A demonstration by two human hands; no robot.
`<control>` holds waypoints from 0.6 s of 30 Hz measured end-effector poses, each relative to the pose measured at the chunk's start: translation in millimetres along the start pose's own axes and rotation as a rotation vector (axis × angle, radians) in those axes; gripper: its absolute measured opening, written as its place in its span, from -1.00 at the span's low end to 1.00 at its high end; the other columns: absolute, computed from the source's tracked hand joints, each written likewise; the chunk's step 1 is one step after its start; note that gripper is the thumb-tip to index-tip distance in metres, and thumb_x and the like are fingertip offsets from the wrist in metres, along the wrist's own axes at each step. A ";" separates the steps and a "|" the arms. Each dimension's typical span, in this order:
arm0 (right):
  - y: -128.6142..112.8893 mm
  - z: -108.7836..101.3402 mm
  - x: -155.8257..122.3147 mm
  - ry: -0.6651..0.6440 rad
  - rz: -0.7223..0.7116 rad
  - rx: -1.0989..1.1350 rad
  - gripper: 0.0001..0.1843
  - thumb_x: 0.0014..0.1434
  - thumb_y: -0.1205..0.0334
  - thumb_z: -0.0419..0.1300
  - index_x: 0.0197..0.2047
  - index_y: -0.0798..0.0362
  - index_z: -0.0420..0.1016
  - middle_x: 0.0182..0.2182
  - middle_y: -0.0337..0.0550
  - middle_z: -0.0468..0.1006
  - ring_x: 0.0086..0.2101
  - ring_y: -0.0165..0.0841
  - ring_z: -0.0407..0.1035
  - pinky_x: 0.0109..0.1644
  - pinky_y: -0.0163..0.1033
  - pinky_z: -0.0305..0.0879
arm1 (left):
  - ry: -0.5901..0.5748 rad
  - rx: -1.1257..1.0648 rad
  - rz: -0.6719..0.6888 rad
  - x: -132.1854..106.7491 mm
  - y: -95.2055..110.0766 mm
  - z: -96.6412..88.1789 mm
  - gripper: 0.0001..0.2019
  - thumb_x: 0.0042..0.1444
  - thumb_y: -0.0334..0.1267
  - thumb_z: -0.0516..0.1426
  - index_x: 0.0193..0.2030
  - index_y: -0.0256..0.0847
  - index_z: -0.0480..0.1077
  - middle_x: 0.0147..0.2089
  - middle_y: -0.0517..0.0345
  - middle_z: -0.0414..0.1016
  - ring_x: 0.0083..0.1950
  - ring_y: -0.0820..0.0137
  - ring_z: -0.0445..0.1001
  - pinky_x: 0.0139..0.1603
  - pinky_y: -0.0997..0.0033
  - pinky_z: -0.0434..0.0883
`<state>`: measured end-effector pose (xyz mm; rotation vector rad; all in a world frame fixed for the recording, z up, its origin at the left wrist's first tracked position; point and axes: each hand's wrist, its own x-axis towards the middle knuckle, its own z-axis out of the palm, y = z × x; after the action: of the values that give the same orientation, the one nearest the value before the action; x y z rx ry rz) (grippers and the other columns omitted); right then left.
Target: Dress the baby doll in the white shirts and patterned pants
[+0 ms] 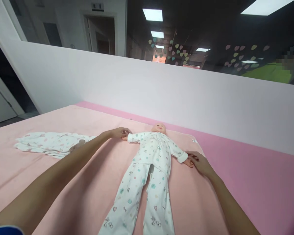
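A baby doll [159,128] lies on its back with its arms spread. It wears a white long-sleeved top [152,148] and matching trousers [129,192], both printed with small coloured figures. My left hand [120,132] is at the sleeve end on the left, its fingers pinched on the turned-back cuff [130,138] beside the doll's hand [124,138]. At the other sleeve, my right hand [201,162] has its fingers bent together on the cuff [182,157], right over the doll's other hand [188,163]. The trouser ends run out of view at the bottom.
A folded white printed cloth [46,143] lies to the left, partly behind my left forearm. Under everything spreads a pink blanket [93,192] on a pink surface [250,173]. A low white wall [147,85] with glass above it stands behind the doll.
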<state>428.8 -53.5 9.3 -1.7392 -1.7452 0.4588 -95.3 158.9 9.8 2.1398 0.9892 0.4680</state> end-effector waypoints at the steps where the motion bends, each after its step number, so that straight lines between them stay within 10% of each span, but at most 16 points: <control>1: -1.3 1.5 1.3 -0.026 -0.042 0.007 -0.61 0.24 0.08 0.11 0.02 -0.08 0.67 0.07 -0.03 0.62 0.04 -0.06 0.49 0.17 0.03 0.40 | -0.004 0.001 -0.016 2.4 2.0 1.6 -0.57 0.04 -0.07 0.19 0.04 -0.13 0.58 -0.09 0.08 0.68 -0.17 0.25 0.62 -0.22 0.39 0.52; 10: -13.2 13.3 -8.4 -0.078 -0.184 0.070 -0.66 0.31 0.07 0.14 0.02 -0.09 0.66 0.03 -0.05 0.63 0.04 -0.06 0.44 0.17 0.04 0.40 | 0.218 -0.006 0.019 1.2 -4.0 22.0 -0.69 0.00 -0.13 0.13 -0.14 -0.18 0.52 -0.15 0.08 0.66 -0.14 0.22 0.59 -0.16 0.32 0.51; 18: -30.3 -4.6 -18.8 -0.269 -0.015 0.246 -0.56 0.31 -0.02 0.16 0.16 -0.09 0.62 0.16 -0.07 0.60 0.13 -0.02 0.47 0.22 0.07 0.41 | 0.307 -0.020 0.003 -8.9 -0.9 23.8 -0.70 0.07 -0.10 0.14 -0.09 -0.16 0.49 -0.14 0.07 0.64 -0.19 0.23 0.58 -0.19 0.29 0.47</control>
<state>407.4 -74.9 28.7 -1.5442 -1.7933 0.8968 -87.8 141.6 -7.2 2.0899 1.1422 0.8223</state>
